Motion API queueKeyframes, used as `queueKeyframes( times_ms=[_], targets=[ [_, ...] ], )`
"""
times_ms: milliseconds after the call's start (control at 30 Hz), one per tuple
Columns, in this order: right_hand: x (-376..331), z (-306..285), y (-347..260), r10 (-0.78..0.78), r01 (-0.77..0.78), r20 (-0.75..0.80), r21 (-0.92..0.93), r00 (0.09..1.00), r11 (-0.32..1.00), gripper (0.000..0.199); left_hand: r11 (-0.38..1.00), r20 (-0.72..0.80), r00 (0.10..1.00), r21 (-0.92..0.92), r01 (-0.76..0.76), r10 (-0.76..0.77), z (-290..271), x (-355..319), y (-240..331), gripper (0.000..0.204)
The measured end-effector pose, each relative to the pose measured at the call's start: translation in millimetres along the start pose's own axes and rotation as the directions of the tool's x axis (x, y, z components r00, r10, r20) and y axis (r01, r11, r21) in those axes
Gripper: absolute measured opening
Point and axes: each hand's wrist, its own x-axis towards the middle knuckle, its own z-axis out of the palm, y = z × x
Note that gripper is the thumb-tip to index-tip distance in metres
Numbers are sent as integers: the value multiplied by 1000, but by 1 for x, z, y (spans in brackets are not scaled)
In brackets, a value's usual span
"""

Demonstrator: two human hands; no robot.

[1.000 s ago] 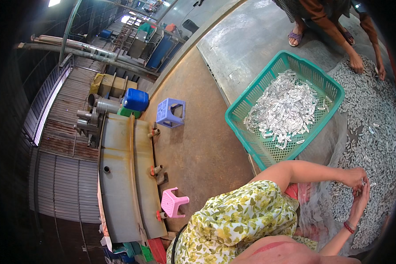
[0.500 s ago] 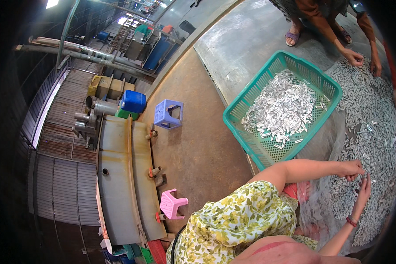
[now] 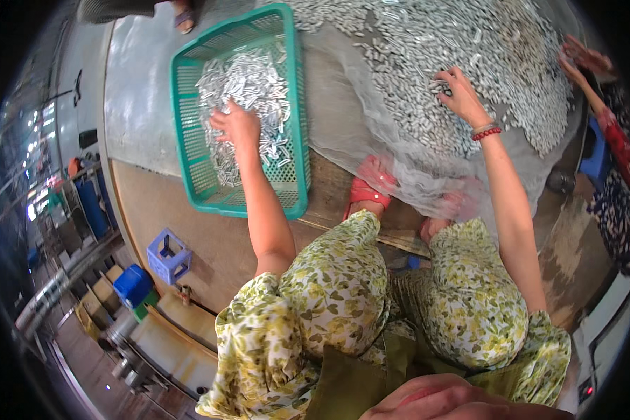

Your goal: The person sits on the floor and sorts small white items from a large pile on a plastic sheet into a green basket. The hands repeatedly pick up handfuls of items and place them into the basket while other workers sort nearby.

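My left hand (image 3: 239, 130) reaches into the green plastic basket (image 3: 301, 126), its fingers spread over a heap of slim silvery metal pieces (image 3: 259, 87). Nothing shows gripped in it. On the right, my right hand (image 3: 463, 98), with a red bead bracelet (image 3: 486, 133) at the wrist, hovers over or touches a wide spread of small grey metal pieces (image 3: 427, 42). Its fingers are apart and slightly curled. Whether a small piece lies under its fingertips is hard to make out. The spread lies on a translucent plastic sheet (image 3: 357, 77).
At the right edge, another person's hands (image 3: 588, 59) are beside the spread. Another person's sandalled foot (image 3: 183, 17) is at the top left. A purple stool (image 3: 169, 256) and a blue container (image 3: 134, 283) stand to the left. My feet in red sandals (image 3: 371, 185) rest by the sheet.
My view has swung to the right. My hands, together over the grey pieces before, are now apart: the left has moved into the basket, while the right stays by the spread.
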Motion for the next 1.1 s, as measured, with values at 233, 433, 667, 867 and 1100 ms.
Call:
queueKeyframes(
  times_ms=[233,433,667,867,1100],
  targets=[
    [-50,-5,-9,420,-420,137,559,897,715,18,168,-474,537,-620,-766,698,-14,-50,116,33],
    [-46,-16,-17,501,-332,86,841,861,427,24,-2,-213,97,-421,-907,972,65,-80,233,26],
    [-50,-23,-2,511,-349,35,769,859,535,27,123,-76,153,-303,-945,985,72,-92,234,12],
    [-67,-4,25,524,-411,-53,555,850,723,36,252,-151,393,-553,-794,907,60,-104,213,8],
    [-82,-3,25,431,-415,-88,148,898,897,26,157,316,255,-854,495,914,18,-103,197,19]
  ],
)
